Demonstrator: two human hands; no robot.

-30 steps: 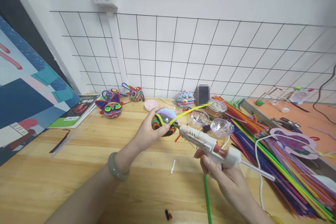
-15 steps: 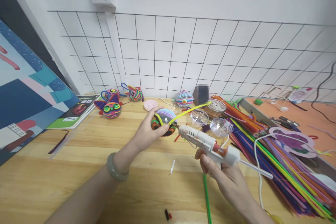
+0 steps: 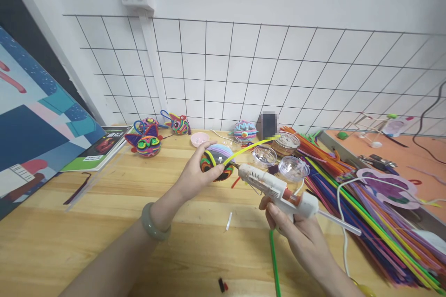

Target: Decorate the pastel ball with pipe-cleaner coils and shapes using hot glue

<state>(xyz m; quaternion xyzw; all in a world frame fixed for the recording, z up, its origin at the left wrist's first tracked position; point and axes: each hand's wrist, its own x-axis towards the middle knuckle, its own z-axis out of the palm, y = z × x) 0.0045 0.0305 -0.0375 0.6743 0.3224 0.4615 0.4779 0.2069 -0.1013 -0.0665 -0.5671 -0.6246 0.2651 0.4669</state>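
My left hand [image 3: 201, 167] grips a round ball [image 3: 223, 152] covered in coloured pipe cleaners, with green, orange and black bands low down and lilac and blue on top. A yellow pipe cleaner [image 3: 249, 147] runs across the ball under my thumb, its loose end sticking out to the upper right. My right hand [image 3: 292, 229] is wrapped round the handle of a white hot glue gun [image 3: 268, 183]. The gun's nozzle points left and meets, or nearly meets, the ball by the yellow strand. A clear glue stick [image 3: 339, 222] juts from the back of the gun.
Bundled pipe cleaners [image 3: 376, 222] fill the right side, crossed by a white cord [image 3: 343, 204]. Clear plastic half-shells [image 3: 293, 168] stand behind the gun. Decorated balls [image 3: 148, 144] sit at the back left. A green pipe cleaner [image 3: 274, 260] and a white scrap [image 3: 229, 221] lie in front.
The glue gun has shifted very slightly, its nozzle staying close to the ball. My left hand and the ball look the same.
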